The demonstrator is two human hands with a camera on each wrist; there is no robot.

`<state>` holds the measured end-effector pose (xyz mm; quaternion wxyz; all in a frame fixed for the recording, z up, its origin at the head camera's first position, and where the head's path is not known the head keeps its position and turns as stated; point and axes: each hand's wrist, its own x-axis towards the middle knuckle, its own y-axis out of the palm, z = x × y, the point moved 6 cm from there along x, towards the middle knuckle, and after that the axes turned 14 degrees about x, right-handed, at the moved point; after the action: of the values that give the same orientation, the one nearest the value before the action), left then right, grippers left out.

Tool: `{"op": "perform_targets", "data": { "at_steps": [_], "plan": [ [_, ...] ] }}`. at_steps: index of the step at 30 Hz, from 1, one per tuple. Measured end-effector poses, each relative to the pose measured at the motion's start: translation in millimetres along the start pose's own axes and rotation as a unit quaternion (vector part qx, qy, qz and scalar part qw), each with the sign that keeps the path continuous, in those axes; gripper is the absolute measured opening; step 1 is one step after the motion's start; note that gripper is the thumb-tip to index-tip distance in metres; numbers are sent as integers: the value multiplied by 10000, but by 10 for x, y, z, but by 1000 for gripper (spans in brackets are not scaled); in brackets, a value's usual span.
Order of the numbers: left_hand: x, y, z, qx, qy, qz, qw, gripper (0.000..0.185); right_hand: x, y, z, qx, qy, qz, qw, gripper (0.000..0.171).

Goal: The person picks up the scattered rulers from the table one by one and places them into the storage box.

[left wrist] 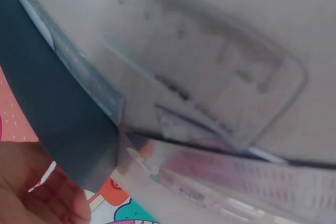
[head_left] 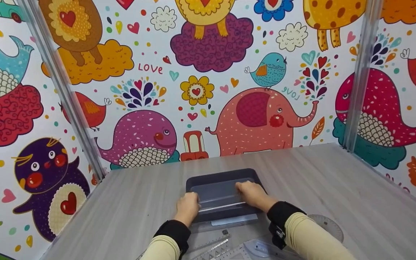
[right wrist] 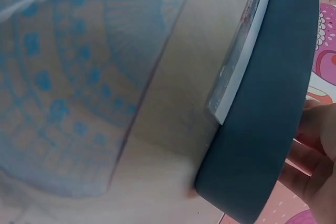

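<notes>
A dark grey-blue rectangular tray [head_left: 226,176] lies on the table, with a clear plastic piece [head_left: 215,191] over its inside. My left hand [head_left: 188,208] grips at the left end of the clear piece, by the tray's left wall. At the other end my right hand [head_left: 253,195] has its fingers curled, over the right part of the tray. Exactly where the fingers close on the plastic is hard to see. In both wrist views the tray's dark wall [left wrist: 58,93] hides part of the hands; curled fingers [right wrist: 310,156] show beyond it.
A clear strip with a pale label [head_left: 233,219] lies along the tray's near wall. Nearer are clear rulers [head_left: 211,249], a set square [head_left: 242,251] and a round protractor [head_left: 326,225] by the right forearm. A patterned wall [head_left: 193,122] stands behind the table.
</notes>
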<state>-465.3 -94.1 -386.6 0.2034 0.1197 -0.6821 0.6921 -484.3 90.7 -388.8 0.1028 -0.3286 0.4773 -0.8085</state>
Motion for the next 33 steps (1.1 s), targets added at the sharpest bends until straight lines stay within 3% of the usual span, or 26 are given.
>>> {"op": "perform_targets", "data": {
  "at_steps": [7, 17, 26, 33],
  "plan": [
    [3, 7, -8, 408, 59, -149, 9990, 11, 36, 31, -27, -12, 129, 264, 9996, 13],
    [17, 30, -30, 335, -30, -162, 9993, 10, 91, 63, -56, 174, 282, 680, 9971, 9],
    [24, 95, -52, 216, 296, -23, 9993, 17, 82, 43, -82, 449, 196, 826, 9954, 10],
    [23, 103, -90, 330, 417, -107, 9985, 15, 50, 57, -79, 307, 260, 955, 9946, 16]
  ]
}}
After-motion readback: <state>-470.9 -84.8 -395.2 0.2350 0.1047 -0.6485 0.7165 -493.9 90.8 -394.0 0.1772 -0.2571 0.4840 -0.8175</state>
